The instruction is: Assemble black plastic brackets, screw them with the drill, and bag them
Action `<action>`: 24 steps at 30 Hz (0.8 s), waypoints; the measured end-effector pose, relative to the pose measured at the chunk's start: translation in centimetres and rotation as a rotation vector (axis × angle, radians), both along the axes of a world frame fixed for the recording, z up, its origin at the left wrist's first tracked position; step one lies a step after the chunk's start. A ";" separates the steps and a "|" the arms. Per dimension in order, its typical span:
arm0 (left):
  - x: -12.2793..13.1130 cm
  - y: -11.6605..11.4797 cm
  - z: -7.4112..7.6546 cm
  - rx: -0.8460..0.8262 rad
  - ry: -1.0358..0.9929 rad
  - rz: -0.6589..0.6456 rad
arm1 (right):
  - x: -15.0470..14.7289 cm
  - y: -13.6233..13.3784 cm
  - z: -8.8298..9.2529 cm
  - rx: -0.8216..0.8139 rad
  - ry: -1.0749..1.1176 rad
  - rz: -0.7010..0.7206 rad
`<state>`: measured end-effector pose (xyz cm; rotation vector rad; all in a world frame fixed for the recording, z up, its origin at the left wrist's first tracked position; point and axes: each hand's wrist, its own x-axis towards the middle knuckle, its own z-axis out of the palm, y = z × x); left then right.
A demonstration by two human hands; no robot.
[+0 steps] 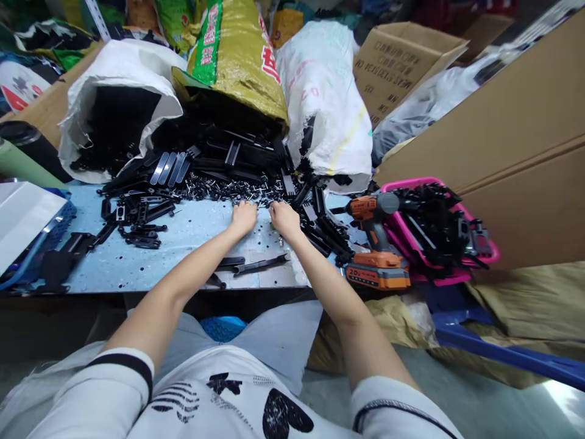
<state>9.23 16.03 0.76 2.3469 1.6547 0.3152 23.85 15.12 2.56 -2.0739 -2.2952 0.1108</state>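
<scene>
Both my hands reach into the near edge of a long pile of small dark screws [219,188] on the light blue worktop [201,222]. The fingers of my left hand [245,217] are curled down at the screws, their tips hidden. Just to its right, my right hand [285,218] is bent the same way, thumb and fingers close together. Whatever is pinched in either hand is too small to make out. Below the hands, near the table's front edge, lie long black plastic parts [261,263].
An orange cordless drill [377,244] stands at right beside a pink basket [491,251] of black parts. Heaped black parts [141,216] lie at left. Behind are an open white sack [167,79], a yellow sack [242,55] and another white sack [329,85]. Cardboard [512,140] walls the right.
</scene>
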 end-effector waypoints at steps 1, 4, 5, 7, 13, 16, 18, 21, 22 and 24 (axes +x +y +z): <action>0.9 0.9 0.0 0.006 0.002 0.021 | -0.2 1.3 -0.3 0.013 -0.003 -0.082; 1.9 1.5 0.1 0.050 -0.031 0.021 | -0.8 4.2 -1.1 -0.018 0.005 -0.153; 1.6 1.0 0.3 0.074 -0.052 0.011 | -1.1 4.7 -1.4 -0.030 0.013 -0.139; -0.1 -0.7 0.8 0.130 -0.105 -0.009 | -1.5 5.2 -1.9 -0.050 0.029 -0.097; -10.3 -9.5 0.5 0.382 -0.320 0.157 | -1.8 5.3 -2.6 -0.107 0.095 -0.053; -14.1 -13.6 -1.5 0.552 -0.431 0.273 | -1.5 5.1 -2.7 -0.098 0.122 -0.044; -15.2 -15.4 -3.0 0.570 -0.428 0.291 | -1.4 4.7 -2.7 -0.050 0.166 -0.046; -15.6 -16.5 -4.3 0.569 -0.383 0.288 | -1.4 3.5 -2.5 0.050 0.298 -0.005; -15.7 -16.6 -4.5 0.570 -0.364 0.283 | -1.4 2.9 -2.4 0.081 0.350 0.024; -15.9 -16.7 -4.6 0.567 -0.324 0.259 | -1.6 1.4 -2.0 0.126 0.456 0.086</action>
